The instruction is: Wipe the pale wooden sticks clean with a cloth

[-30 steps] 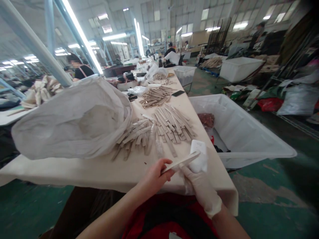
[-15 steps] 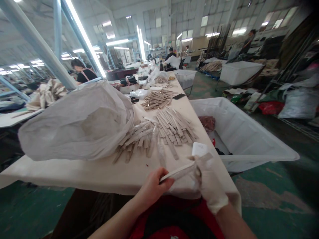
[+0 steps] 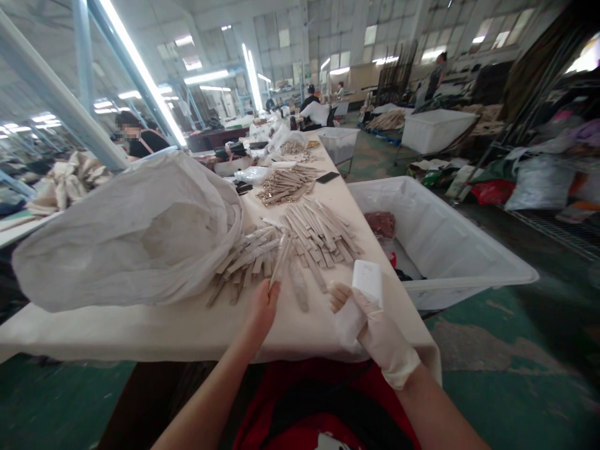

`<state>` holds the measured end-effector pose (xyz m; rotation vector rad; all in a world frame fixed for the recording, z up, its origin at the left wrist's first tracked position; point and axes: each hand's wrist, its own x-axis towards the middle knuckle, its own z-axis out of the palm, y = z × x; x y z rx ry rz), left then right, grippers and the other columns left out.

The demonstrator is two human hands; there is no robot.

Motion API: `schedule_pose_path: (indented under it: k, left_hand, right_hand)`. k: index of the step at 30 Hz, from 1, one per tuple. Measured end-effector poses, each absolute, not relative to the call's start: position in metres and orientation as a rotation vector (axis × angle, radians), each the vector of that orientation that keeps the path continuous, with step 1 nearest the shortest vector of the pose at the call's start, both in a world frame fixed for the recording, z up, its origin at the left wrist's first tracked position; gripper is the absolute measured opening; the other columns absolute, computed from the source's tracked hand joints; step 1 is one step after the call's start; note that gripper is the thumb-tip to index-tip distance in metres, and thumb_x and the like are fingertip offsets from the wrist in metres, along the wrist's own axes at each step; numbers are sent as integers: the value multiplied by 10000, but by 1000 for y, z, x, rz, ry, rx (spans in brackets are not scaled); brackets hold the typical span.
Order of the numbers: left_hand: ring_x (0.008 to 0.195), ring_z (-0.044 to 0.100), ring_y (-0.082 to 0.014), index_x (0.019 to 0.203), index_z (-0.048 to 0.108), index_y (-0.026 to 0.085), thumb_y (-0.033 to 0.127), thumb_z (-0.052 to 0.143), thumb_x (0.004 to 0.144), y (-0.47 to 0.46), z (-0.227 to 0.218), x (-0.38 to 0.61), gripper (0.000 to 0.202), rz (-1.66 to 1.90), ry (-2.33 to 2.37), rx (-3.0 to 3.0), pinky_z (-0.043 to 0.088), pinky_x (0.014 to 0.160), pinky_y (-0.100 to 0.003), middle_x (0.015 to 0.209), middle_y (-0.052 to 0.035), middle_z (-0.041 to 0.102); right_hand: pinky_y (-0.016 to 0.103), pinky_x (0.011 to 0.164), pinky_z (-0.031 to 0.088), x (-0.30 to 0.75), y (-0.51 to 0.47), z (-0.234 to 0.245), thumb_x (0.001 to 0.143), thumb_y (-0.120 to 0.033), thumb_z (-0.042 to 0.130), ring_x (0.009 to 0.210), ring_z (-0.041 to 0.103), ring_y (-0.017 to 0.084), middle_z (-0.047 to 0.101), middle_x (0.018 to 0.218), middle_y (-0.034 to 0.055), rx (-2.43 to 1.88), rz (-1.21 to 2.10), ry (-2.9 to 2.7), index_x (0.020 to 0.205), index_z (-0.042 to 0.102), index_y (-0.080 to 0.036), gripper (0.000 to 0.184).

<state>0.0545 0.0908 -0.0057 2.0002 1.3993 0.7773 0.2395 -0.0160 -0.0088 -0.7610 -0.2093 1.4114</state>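
Observation:
My bare left hand (image 3: 261, 314) pinches the near end of a beige strip (image 3: 280, 259), which points away from me over the left heap of strips (image 3: 253, 253). My right hand (image 3: 382, 337), in a pale glove with bare fingertips, is closed on a crumpled white cloth (image 3: 347, 322) close to the table edge. Just beyond that hand lies a white rounded box (image 3: 368, 280). Between my hands, a single strip in a clear wrapping (image 3: 299, 284) rests on the table. A fanned heap of beige strips (image 3: 321, 231) spreads farther back.
A large white bag (image 3: 126, 231) bulges across the table's left side. Behind the heaps are strips with metal ends (image 3: 285, 184) and a dark phone (image 3: 327, 178). A white plastic bin (image 3: 450, 240) stands against the right edge. Other people sit or stand farther off.
My left hand has moved forward and left with the strip, away from the right hand. The right hand stays near the white box, with the white cloth now plainly visible.

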Motion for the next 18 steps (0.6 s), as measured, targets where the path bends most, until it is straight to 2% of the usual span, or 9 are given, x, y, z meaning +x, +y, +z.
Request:
schedule_pose_path:
  k: [3,5,8,11,15,18]
  left_hand:
    - [525,400,-97,800,528,153,442,324,841,59,2,71,356,531,1130,1907,302,507,-211,579,32,440]
    - [519,374,-86,761,522,152,463,390,808,41,8,84,341,396,1003,1872,265,482,-201,560,49,401]
    - [537,358,-76,684,481,161,375,478,758,31,15,99,226,365,1030,1908,243,488,-198,562,61,384]
    - [524,320,-72,633,426,169,332,452,763,34,18,106,210,402,1072,1899,231,485,-201,538,70,325]
    - [539,318,-75,635,433,166,369,427,788,39,19,104,255,400,1007,1893,234,489,-201,553,64,321]
    - [567,357,-83,738,514,158,428,389,821,38,22,90,309,380,950,1890,267,510,-201,594,51,379]
  right_hand:
    - [300,847,458,231,-13,-15,738,-388,608,946,593,191,675,943,61,-806,1368,-195,960,653,-172,313]
    - [304,804,474,228,-14,-16,715,-416,626,900,604,199,682,891,51,-865,1320,-205,924,657,-174,321]
    - [281,726,486,227,-18,-13,675,-438,656,840,606,190,676,869,27,-976,1196,-253,892,651,-189,330]
    - [252,620,480,224,-26,-10,675,-455,649,720,597,160,657,789,6,-1029,1168,-308,868,636,-192,326]
    - [213,447,409,223,-31,-8,606,-398,721,488,496,105,566,588,-40,-1109,1231,-346,760,594,-177,298]
    - [199,380,348,235,-27,-8,610,-403,714,393,392,75,474,490,-63,-1068,1270,-225,655,532,-177,294]
